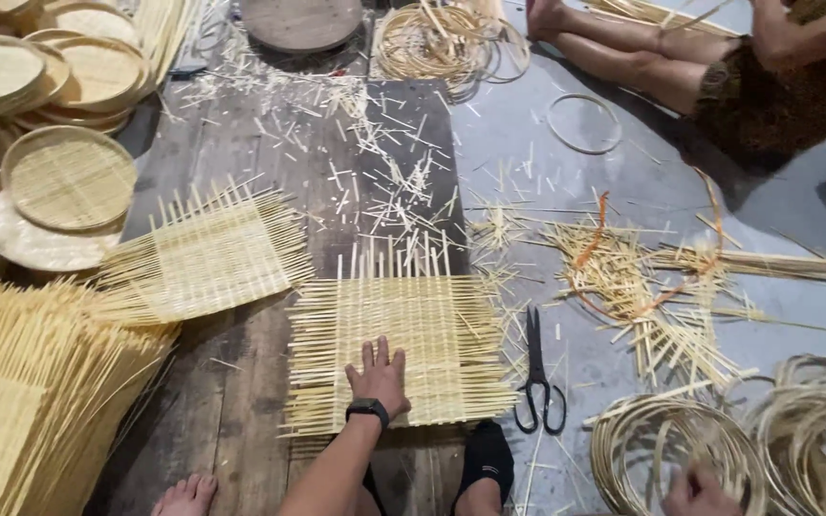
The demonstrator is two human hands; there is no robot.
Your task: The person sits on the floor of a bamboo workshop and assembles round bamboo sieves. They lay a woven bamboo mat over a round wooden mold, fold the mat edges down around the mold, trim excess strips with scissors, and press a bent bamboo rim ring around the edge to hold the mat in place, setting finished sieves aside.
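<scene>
A hand held a woven mat flat on the floor.

From the left, a pile of mats (21,401) lay ready beside round trays (69,177). In the middle, the left hand (378,377) pressed open and flat on the mat (403,349), likely to stop it sliding, grasping nothing. Scissors (537,373) lay just beside it, close to reach. On the right, the right hand (700,492) touched the hoops (681,449); whether its grip was clenched, I cannot tell.

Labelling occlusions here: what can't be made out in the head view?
- Right hand: cut off by bottom edge among hoops; grip unclear.
- Mat: part hidden under left hand.
- Other person: cut off by top edge.
- Mat stack: cut off by left edge.
</scene>
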